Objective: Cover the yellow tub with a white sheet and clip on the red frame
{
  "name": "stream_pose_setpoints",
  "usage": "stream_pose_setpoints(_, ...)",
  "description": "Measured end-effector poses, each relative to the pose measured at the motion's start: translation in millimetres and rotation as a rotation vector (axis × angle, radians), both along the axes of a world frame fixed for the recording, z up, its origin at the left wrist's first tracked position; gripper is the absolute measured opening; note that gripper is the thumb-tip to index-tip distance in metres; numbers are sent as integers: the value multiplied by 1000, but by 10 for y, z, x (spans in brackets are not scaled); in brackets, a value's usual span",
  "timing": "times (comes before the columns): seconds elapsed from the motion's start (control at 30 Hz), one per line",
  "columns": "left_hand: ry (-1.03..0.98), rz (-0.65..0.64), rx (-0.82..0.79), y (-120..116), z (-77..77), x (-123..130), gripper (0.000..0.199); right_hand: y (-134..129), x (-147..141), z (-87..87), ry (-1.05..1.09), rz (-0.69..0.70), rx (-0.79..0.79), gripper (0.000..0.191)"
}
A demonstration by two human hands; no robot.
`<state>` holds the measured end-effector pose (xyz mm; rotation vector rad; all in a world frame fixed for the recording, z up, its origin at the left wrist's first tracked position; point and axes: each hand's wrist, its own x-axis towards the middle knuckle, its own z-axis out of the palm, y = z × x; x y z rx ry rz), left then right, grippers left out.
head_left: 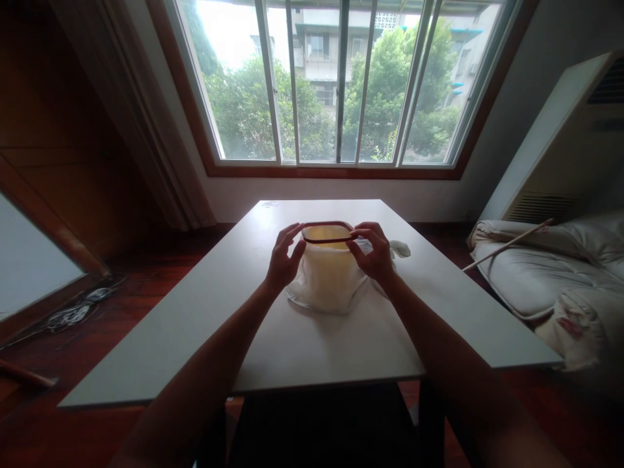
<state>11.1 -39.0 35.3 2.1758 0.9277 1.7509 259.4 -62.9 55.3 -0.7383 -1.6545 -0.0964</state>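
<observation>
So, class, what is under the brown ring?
Beneath the brown ring is a yellowish bin with a translucent bag around its outside. The bin's inner bottom is hidden by its front wall.

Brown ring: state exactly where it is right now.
In the head view, near the middle, the brown ring is held between the left hand and right hand, at the mouth of the plastic-draped bin on the white table.

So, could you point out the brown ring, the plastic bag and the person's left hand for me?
Brown ring (327, 241): head view, on its near edge.
Plastic bag (326, 283): head view, on its front side.
Left hand (281, 262): head view, on the middle of the hand.
</observation>
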Motion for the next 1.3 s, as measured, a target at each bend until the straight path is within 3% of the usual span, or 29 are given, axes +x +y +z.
stream_pose_setpoints(0.3,-18,-34,-115,16,-24,7,47,-63,-46,-1,-46,72,31,10)
stream_pose_setpoints(0.57,-20,-69,-129,27,-55,29,39,65,-29,-87,20,-44,-130,27)
stream_pose_setpoints(0.73,-9,-70,-102,14,-24,29,32,150,5,-165,17,31,-273,34)
stream_pose_setpoints(1.13,31,51,40,-76,65,58,24,176,24,-133,157,242,-393,27)
stream_pose_setpoints(1.3,52,-66,-74,-49,10,66,30,194,-6,-170,196,256,-425,25)
